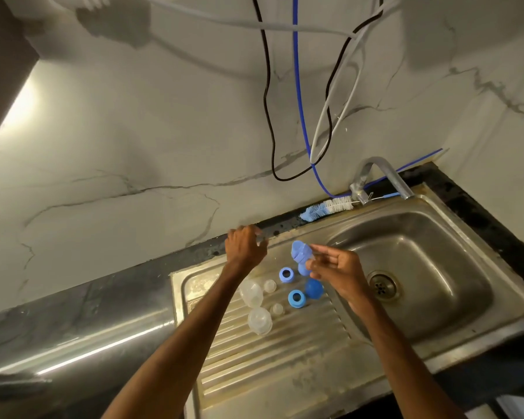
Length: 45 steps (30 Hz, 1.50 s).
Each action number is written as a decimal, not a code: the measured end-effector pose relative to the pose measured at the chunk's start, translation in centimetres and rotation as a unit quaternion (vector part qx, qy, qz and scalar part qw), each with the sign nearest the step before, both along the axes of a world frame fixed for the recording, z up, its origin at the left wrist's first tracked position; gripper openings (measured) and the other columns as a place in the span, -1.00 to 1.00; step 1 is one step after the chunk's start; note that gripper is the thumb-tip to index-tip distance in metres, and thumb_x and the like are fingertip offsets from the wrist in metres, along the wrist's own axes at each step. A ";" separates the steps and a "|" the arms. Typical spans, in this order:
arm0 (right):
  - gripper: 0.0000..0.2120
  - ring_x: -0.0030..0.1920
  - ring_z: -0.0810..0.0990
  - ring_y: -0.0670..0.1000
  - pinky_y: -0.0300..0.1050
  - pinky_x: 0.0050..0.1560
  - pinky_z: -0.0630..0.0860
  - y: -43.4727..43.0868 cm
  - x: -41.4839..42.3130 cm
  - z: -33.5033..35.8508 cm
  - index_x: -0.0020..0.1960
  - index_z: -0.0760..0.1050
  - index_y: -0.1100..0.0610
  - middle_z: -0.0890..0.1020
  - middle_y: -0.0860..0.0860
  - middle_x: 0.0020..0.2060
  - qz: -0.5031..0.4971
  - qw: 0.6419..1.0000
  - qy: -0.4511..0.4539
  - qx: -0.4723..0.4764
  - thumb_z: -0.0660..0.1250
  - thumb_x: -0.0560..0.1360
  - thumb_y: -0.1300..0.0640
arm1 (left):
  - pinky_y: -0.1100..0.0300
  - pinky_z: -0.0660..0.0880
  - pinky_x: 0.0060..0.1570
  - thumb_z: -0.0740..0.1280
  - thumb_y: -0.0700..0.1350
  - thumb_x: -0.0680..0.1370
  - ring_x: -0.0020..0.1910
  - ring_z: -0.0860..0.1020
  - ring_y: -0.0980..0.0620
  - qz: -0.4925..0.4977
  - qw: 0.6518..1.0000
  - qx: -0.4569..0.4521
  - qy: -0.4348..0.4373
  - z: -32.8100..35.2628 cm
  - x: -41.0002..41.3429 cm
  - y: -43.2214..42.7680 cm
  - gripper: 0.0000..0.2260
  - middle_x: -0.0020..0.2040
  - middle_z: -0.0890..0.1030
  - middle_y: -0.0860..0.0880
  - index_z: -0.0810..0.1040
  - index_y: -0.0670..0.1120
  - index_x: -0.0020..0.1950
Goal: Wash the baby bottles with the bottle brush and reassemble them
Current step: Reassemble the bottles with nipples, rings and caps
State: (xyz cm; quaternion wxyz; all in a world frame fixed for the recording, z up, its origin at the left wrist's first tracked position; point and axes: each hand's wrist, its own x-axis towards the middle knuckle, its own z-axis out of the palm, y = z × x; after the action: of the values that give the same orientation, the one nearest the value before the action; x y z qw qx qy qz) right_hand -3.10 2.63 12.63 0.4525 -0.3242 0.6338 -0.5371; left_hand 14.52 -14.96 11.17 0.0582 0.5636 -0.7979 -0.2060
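The right hand [336, 270] is raised over the seam between drainboard [270, 358] and basin, its thumb and fingers grasping a pale blue piece [298, 251], with the index finger stretched out along it. The piece is a little blurred, so its exact kind cannot be told. The left hand [245, 246] reaches to the far edge of the drainboard with its fingers curled; the fingertips are smeared by blur, and it cannot be told whether they hold anything.

Near and between the 2 hands, the loose parts lie on the drainboard. 2 blue rings [285, 274] [296, 297] lie flat, 1 farther, 1 nearer. A darker blue cap [313, 288] sits just right of the nearer ring, partly under the right hand. To the left, 2 clear bottles [251, 293] [259, 321] stand 1 behind the other beside the left forearm. 2 small clear teats [270, 285] [277, 309] sit between the bottles and the rings.

The brush [327, 208], with blue and white bristles, lies along the far rim of the steel sink [436, 343], its wire handle running right past the base of the tap [375, 176]. The drain [382, 285] shows in the basin to the right of the right hand. The sink is set into a dark worktop [73, 322] against a veined marble wall [133, 131], where black, blue and grey cables [298, 101] hang.
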 end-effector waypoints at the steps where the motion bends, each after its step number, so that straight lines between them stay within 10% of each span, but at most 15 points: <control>1: -0.57 -0.06 0.75 0.09 -0.13 -0.12 0.67 -0.3 0.1 -0.1 0.30 0.59 0.17 0.75 0.08 -0.05 0.006 1.000 0.006 0.000 0.52 0.46 0.32 | -0.10 0.47 0.23 0.47 0.12 0.53 0.30 0.46 -0.19 0.018 0.997 0.027 -0.066 -0.5 0.3 -0.4 -0.56 0.29 0.54 -0.09 0.53 -0.03 0.34; 5: -0.58 0.01 0.72 0.07 -0.13 -0.10 0.67 -1.1 0.6 -0.5 0.28 0.59 0.10 0.72 0.08 0.02 0.023 0.999 0.031 0.001 0.51 0.46 0.33 | -0.16 0.50 0.23 0.51 0.24 0.45 0.32 0.46 -0.22 0.008 0.969 0.127 -0.211 -2.1 0.7 -1.1 -0.31 0.35 0.46 -0.19 0.39 -0.05 0.46; 12: -0.59 0.01 0.72 0.17 0.01 0.05 0.68 -1.8 0.7 0.2 0.36 0.55 0.10 0.69 0.14 0.07 0.075 0.995 0.055 0.029 0.46 0.53 0.23 | 0.14 0.45 -0.07 0.44 -0.15 0.56 0.17 0.55 -0.10 -0.020 0.976 0.061 -0.207 -4.0 1.8 -0.6 -0.59 0.25 0.55 -0.13 0.46 -0.12 0.39; 16: -0.69 0.16 0.68 0.14 0.02 0.19 0.63 -1.8 -0.3 2.3 0.30 0.58 0.16 0.70 0.09 0.15 0.151 0.988 0.009 0.020 0.42 0.57 0.17 | 0.08 0.45 -0.03 0.50 -0.02 0.52 0.25 0.52 -0.13 0.016 0.993 0.062 -0.094 -1.8 2.7 -1.0 -0.49 0.30 0.55 -0.10 0.44 -0.05 0.43; 18: -0.74 0.12 0.66 0.17 0.05 0.12 0.62 -2.3 -0.2 2.7 0.20 0.60 0.24 0.70 0.17 0.07 0.120 0.984 0.129 0.020 0.43 0.56 0.15 | 0.07 0.53 -0.02 0.55 0.05 0.48 0.18 0.58 -0.12 0.070 0.994 0.086 0.020 0.5 3.3 -0.8 -0.46 0.23 0.57 -0.08 0.47 -0.05 0.38; 24: -0.61 0.20 0.64 -0.01 -0.38 0.07 0.56 -1.8 1.1 3.4 0.36 0.53 0.17 0.67 0.00 0.17 0.087 0.980 0.181 -0.011 0.43 0.55 0.25 | 0.02 0.67 -0.05 0.54 0.17 0.35 -0.03 0.72 -0.13 0.101 0.864 0.290 0.399 8.0 6.0 4.1 -0.39 0.13 0.69 -0.15 0.56 -0.11 0.29; 32: -0.52 0.12 0.69 0.02 -0.12 0.06 0.66 1.3 2.7 6.3 0.35 0.53 0.03 0.65 -0.08 0.21 0.102 0.986 0.116 -0.065 0.41 0.51 0.39 | 0.07 0.61 -0.03 0.55 0.17 0.41 0.00 0.69 -0.11 0.099 0.807 0.326 0.483 10.0 6.4 9.1 -0.45 0.14 0.69 -0.13 0.58 -0.02 0.33; 45: -0.53 0.03 0.73 0.06 0.00 -0.06 0.70 5.5 3.9 8.7 0.24 0.62 0.09 0.73 0.00 0.04 0.069 0.989 0.103 -0.078 0.58 0.39 -0.04 | 0.02 0.65 0.01 0.52 -0.05 0.50 0.14 0.69 -0.12 0.089 0.770 0.297 0.558 11.3 4.8 16.4 -0.51 0.20 0.67 -0.12 0.44 -0.05 0.37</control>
State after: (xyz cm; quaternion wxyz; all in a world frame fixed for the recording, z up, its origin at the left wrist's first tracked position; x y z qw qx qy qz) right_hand 0.78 8.17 21.34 0.3942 -0.4550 0.6093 -0.5161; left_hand 19.30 1.46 22.50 0.3410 0.4077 -0.4707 -0.7043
